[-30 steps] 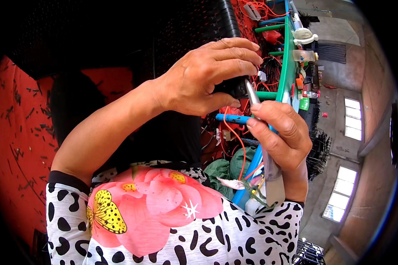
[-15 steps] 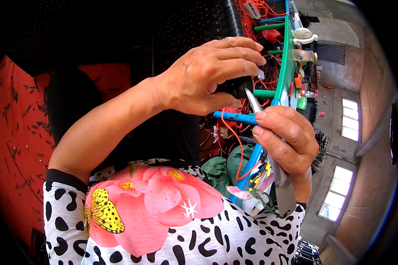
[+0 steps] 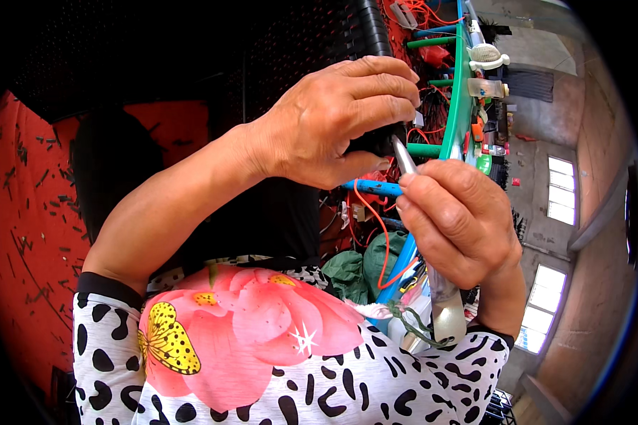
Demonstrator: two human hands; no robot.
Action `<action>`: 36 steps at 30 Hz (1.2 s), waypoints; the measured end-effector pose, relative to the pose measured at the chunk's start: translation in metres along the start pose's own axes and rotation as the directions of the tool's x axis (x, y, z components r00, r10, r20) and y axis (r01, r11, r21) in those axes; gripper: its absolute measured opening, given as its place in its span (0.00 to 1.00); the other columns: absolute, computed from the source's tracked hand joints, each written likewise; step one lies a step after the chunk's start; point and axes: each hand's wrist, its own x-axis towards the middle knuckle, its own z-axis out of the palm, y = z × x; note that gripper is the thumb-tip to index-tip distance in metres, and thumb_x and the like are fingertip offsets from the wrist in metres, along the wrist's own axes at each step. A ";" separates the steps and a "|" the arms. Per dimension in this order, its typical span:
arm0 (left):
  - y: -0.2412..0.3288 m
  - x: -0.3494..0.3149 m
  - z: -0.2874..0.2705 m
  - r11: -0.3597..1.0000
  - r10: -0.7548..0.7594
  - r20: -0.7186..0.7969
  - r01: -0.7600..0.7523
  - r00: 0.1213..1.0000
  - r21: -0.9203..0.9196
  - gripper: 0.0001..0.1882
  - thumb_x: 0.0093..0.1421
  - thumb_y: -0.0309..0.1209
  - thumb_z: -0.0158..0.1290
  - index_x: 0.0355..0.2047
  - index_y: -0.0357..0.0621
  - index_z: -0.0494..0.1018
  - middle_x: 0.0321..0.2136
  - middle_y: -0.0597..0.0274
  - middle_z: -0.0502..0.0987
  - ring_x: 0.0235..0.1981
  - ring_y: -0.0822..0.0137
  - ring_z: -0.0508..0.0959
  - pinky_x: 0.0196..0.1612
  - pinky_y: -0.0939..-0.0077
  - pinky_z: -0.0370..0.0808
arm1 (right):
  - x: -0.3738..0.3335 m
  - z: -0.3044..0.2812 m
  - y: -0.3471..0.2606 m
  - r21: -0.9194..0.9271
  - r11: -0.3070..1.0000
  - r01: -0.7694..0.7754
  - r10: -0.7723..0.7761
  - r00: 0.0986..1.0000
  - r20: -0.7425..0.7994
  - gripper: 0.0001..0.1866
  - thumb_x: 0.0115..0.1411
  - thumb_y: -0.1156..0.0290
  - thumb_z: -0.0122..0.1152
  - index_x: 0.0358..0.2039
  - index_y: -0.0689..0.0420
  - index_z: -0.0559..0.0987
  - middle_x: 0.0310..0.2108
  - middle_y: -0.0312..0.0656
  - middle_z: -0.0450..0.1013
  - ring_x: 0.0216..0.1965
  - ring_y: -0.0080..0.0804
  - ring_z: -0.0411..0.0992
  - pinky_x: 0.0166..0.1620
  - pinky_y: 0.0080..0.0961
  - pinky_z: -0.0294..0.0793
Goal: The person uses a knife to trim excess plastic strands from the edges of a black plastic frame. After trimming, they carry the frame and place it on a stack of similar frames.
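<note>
Two bare hands meet at the edge of a black woven piece (image 3: 372,32); the left hand (image 3: 337,120) arches over its near corner, the thumb below and well apart from the fingers, with dark material between them; whether that hand presses on the corner I cannot tell. The right hand (image 3: 461,219) is clamped around a metal tool (image 3: 403,153), thumb and fingers together on its shaft; the narrow tip points up toward the left hand and lies at the dark corner, though whether it goes in cannot be made out; the broad lower end shows below the right hand, with a green cord (image 3: 418,330) beside it.

The woven piece takes up the top of the view and is too dark in places to trace; to its right runs a green rail (image 3: 458,99), and near the hands are a blue bar (image 3: 374,188) and a looping orange cord (image 3: 384,244); green bags (image 3: 346,275) lie below; a small white fan (image 3: 485,57) and a clear bottle (image 3: 485,88) are beyond the rail. At left, dark scraps are scattered over a red floor (image 3: 39,205); a spotted shirt (image 3: 262,340) with a pink flower fills the lower middle.
</note>
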 end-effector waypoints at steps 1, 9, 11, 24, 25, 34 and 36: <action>0.000 0.001 0.002 1.000 0.005 -0.008 -0.005 1.000 0.013 0.25 0.39 0.31 0.62 0.39 0.34 0.71 0.42 0.52 0.73 0.49 0.48 0.72 0.50 0.59 0.71 | 0.001 -0.003 0.001 -0.024 1.000 0.008 -0.008 1.000 0.020 0.11 0.37 0.81 0.65 0.25 0.66 0.75 0.33 0.47 0.73 0.34 0.45 0.74 0.34 0.38 0.76; -0.005 0.004 -0.003 0.993 0.025 0.032 -0.028 0.999 0.111 0.24 0.38 0.31 0.62 0.38 0.37 0.72 0.39 0.55 0.74 0.46 0.52 0.74 0.47 0.62 0.74 | 0.020 -0.010 0.012 0.171 0.979 -0.107 0.106 0.994 0.014 0.10 0.39 0.79 0.64 0.24 0.67 0.75 0.31 0.51 0.73 0.36 0.47 0.75 0.39 0.39 0.74; -0.005 0.000 -0.004 0.992 0.029 0.041 -0.034 0.999 0.118 0.24 0.38 0.31 0.63 0.38 0.37 0.72 0.39 0.56 0.74 0.46 0.53 0.73 0.48 0.64 0.73 | 0.024 -0.013 0.016 0.304 0.926 -0.226 0.221 0.974 0.050 0.08 0.45 0.79 0.63 0.27 0.68 0.75 0.31 0.52 0.73 0.36 0.45 0.75 0.40 0.36 0.74; 0.003 0.000 0.003 0.994 0.006 -0.019 -0.004 1.000 0.112 0.21 0.38 0.33 0.61 0.35 0.42 0.71 0.37 0.57 0.74 0.46 0.56 0.72 0.41 0.68 0.75 | 0.030 -0.027 0.033 0.513 0.584 -0.629 0.569 0.768 0.293 0.12 0.55 0.65 0.60 0.31 0.61 0.79 0.31 0.42 0.76 0.34 0.30 0.74 0.37 0.22 0.72; 0.005 -0.001 0.002 0.987 -0.001 -0.003 0.002 1.000 0.162 0.21 0.38 0.34 0.61 0.35 0.42 0.72 0.37 0.56 0.74 0.45 0.56 0.73 0.41 0.68 0.75 | 0.030 -0.022 0.029 0.616 0.440 -0.653 0.661 0.700 0.271 0.10 0.54 0.67 0.62 0.32 0.61 0.80 0.31 0.40 0.77 0.34 0.27 0.74 0.38 0.21 0.72; 0.003 -0.003 0.002 0.997 -0.021 -0.010 0.022 1.000 0.072 0.23 0.36 0.35 0.63 0.34 0.43 0.72 0.38 0.60 0.74 0.45 0.61 0.73 0.42 0.69 0.75 | 0.051 -0.033 0.042 0.443 0.578 -0.685 0.501 0.727 0.470 0.10 0.52 0.69 0.58 0.27 0.66 0.77 0.29 0.42 0.73 0.33 0.28 0.70 0.39 0.23 0.68; 0.004 -0.002 0.005 0.998 -0.020 -0.030 0.022 0.999 0.057 0.23 0.36 0.35 0.64 0.34 0.43 0.72 0.38 0.61 0.74 0.46 0.61 0.73 0.42 0.69 0.75 | 0.030 -0.027 0.041 0.438 0.719 -0.540 0.457 0.842 0.287 0.09 0.53 0.73 0.61 0.32 0.65 0.77 0.30 0.40 0.74 0.34 0.26 0.72 0.38 0.22 0.71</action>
